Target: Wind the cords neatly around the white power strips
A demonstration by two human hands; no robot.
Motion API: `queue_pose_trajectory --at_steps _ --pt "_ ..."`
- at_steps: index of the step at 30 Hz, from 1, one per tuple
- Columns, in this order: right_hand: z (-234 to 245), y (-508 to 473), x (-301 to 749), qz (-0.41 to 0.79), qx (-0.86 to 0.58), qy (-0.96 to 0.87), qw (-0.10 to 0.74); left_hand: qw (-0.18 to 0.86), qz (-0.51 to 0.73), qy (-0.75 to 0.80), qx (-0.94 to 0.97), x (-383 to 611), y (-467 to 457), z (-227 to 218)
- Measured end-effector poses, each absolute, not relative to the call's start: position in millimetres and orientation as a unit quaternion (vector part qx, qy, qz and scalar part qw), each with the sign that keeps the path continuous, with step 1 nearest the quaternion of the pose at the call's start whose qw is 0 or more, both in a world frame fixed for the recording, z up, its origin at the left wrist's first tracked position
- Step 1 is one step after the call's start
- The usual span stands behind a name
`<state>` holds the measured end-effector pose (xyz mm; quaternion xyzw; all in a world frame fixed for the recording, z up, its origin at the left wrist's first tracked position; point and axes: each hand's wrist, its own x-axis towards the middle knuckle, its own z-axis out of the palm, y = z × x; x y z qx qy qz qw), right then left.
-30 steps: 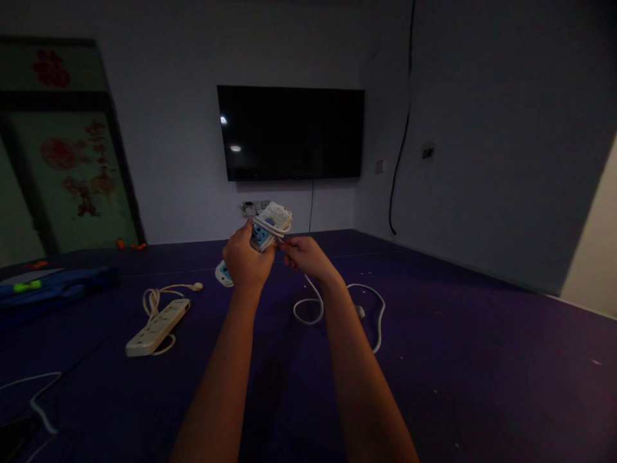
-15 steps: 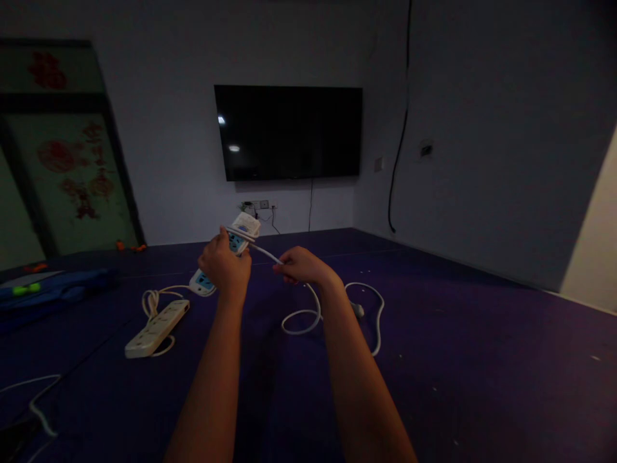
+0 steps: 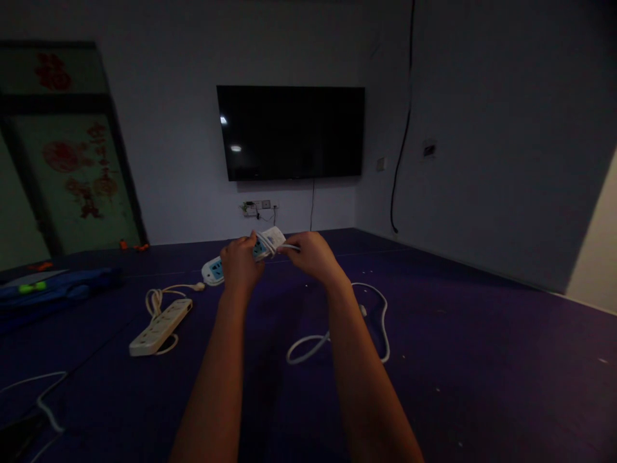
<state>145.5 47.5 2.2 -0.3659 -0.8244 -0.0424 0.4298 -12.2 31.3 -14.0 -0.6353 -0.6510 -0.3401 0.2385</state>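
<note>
Far to the left of the television (image 3: pixel 292 132), a glass door (image 3: pixel 72 173) carries red paper cut-outs, and their writing is too blurred for me to read. Lower down, still far left of the television, a blue bundle (image 3: pixel 62 290) lies on the purple floor (image 3: pixel 482 386) with a small green thing on top. I cannot tell whether it holds anything.

Below and left of the television, a cream power strip (image 3: pixel 160 326) lies flat on the floor with its own lead coiled just beside it.

Straight under the television, I hold a blue-and-white power strip (image 3: pixel 214 270) up off the floor. My left hand (image 3: pixel 241 263) is closed round its middle. Its blue-socketed end sticks out to the left, and I can read no brand on it. My right hand (image 3: pixel 313 254) touches the other end, fingers pinched narrow on the white cord (image 3: pixel 308 344), which is wound round the strip there. From that hand the cord drops to the floor and lies in a loose loop below the television, behind my right forearm.

On the wall just under the television sits a row of sockets (image 3: pixel 258 207). To the right of the television, a black cable (image 3: pixel 402 128) hangs down the wall, near a small wall plate (image 3: pixel 428 150).
</note>
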Motion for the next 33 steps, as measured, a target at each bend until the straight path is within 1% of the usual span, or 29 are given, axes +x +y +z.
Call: queue_pose_trajectory --at_steps 5,12,18,20,27,33 --pt "1 49 155 -0.03 -0.349 -0.809 0.473 0.224 -0.273 -0.641 -0.682 -7 28 -10" --pt "1 49 153 -0.01 -0.323 -0.808 0.493 0.224 -0.229 -0.621 -0.715 -11 23 -7" --pt "2 47 148 -0.022 -0.334 -0.816 0.472 0.247 -0.192 -0.584 -0.75 -2 17 -5" --pt "2 48 148 -0.013 -0.332 -0.814 0.477 0.245 -0.182 -0.576 -0.758 1 14 -3" --pt "-5 57 159 0.088 -0.299 -0.787 0.532 0.2 -0.197 -0.53 -0.8 1 1 4" --pt "-8 57 164 0.226 -0.25 -0.745 0.575 0.183 -0.213 -0.504 -0.817 0 -15 12"
